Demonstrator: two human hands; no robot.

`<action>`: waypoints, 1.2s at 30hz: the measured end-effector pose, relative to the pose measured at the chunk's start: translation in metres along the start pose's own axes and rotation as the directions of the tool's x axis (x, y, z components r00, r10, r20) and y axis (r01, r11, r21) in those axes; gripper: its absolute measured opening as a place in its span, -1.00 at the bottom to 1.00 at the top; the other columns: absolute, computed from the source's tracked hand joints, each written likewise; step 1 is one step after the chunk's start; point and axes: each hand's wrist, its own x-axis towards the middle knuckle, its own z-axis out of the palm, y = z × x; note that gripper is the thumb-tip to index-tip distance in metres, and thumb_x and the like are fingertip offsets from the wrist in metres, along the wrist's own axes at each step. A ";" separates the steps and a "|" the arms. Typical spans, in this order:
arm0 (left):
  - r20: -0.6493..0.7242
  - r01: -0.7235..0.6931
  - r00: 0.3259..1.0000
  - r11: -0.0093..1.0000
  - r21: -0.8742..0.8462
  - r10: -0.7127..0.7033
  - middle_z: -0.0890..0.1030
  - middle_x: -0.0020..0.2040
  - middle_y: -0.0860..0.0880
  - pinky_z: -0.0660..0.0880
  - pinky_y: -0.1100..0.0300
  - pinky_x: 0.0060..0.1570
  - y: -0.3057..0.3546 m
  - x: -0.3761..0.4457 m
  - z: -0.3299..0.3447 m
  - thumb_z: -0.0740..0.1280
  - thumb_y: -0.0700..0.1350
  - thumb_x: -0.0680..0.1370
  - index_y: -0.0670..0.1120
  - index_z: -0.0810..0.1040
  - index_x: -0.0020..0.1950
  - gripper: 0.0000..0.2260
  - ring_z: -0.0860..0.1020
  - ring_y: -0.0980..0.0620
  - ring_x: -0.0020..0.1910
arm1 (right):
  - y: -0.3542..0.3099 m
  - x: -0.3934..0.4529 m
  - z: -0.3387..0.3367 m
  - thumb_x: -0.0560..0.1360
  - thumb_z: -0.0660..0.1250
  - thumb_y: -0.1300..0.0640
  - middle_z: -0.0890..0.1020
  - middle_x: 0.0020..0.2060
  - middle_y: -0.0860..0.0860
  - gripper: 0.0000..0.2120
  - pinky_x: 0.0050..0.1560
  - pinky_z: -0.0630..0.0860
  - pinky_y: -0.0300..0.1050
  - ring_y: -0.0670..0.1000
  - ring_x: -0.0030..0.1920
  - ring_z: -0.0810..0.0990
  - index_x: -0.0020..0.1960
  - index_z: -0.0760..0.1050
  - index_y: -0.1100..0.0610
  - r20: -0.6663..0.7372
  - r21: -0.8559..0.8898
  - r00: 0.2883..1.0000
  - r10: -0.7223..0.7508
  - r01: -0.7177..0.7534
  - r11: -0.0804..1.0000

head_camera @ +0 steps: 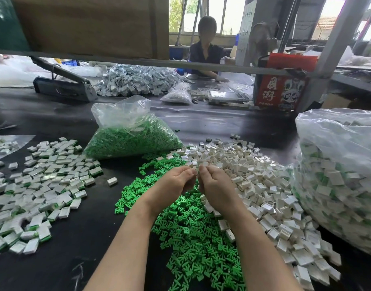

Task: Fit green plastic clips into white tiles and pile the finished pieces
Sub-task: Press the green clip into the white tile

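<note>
Both hands, left hand (173,181) and right hand (211,181), meet fingertip to fingertip with fingers curled, pinching something too small to identify, so seemingly mid-fit; clips (193,238) lie beneath the fingers, tiles (264,177) just right, finished pieces (43,177) well left for piling next.

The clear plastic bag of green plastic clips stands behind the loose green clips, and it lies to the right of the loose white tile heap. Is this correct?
Not quite. In the head view the clear plastic bag of green plastic clips does stand behind the loose green clips, but it lies to the left of the loose white tile heap.
</note>
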 end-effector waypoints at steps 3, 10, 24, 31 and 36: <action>0.022 -0.004 1.000 1.000 -0.003 0.004 0.38 -0.39 0.13 0.29 0.20 -0.24 0.001 -0.001 0.000 0.13 -0.11 0.69 -0.13 0.40 -0.14 -0.77 0.30 0.13 -0.37 | 0.002 0.000 -0.001 0.65 0.12 0.06 0.39 -0.50 -0.13 -0.55 -0.29 0.27 0.01 -0.04 -0.41 0.32 -0.41 0.43 -0.04 0.060 0.087 0.998 -0.009 0.003 0.996; -0.011 0.006 1.000 0.997 -0.073 -0.007 0.39 -0.33 0.08 0.30 0.18 -0.21 0.002 -0.001 0.005 0.17 0.01 0.62 -0.22 0.50 0.00 -0.70 0.31 0.12 -0.32 | 0.000 0.000 -0.001 0.68 0.09 0.07 0.42 -0.52 -0.13 -0.55 -0.30 0.30 -0.01 -0.10 -0.45 0.33 -0.38 0.44 -0.02 0.040 0.046 0.999 -0.033 0.031 0.998; -0.124 -0.097 0.988 0.993 -0.074 0.087 0.50 -0.31 0.08 0.37 0.42 -0.33 0.006 -0.004 0.009 0.17 -0.07 0.68 -0.05 0.56 -0.12 -0.75 0.42 0.19 -0.32 | -0.012 -0.003 -0.001 0.68 -0.03 -0.04 0.55 -0.31 0.02 -0.59 -0.25 0.42 -0.04 0.04 -0.26 0.52 -0.20 0.42 0.07 -0.097 -0.234 0.993 -0.071 0.047 0.971; -0.189 -0.198 0.968 0.965 -0.173 0.164 0.65 -0.13 0.28 0.40 0.55 -0.16 0.009 -0.005 0.008 0.23 0.11 0.55 0.13 0.64 0.04 -0.78 0.56 0.39 -0.11 | -0.016 -0.001 -0.007 0.65 -0.07 -0.20 0.57 -0.45 0.01 -0.38 -0.33 0.38 -0.18 -0.13 -0.48 0.46 -0.07 0.57 0.23 0.062 0.322 0.982 0.178 -0.189 0.928; -0.144 -0.187 0.977 0.959 -0.214 0.158 0.66 -0.16 0.12 0.47 0.39 -0.16 0.011 -0.006 0.012 0.25 0.02 0.60 -0.04 0.59 0.21 -0.74 0.57 0.21 -0.20 | -0.013 -0.001 -0.001 0.66 -0.01 -0.17 0.57 -0.38 0.02 -0.48 -0.37 0.26 -0.21 -0.07 -0.39 0.38 -0.02 0.54 0.20 0.216 0.519 0.971 0.103 -0.203 0.830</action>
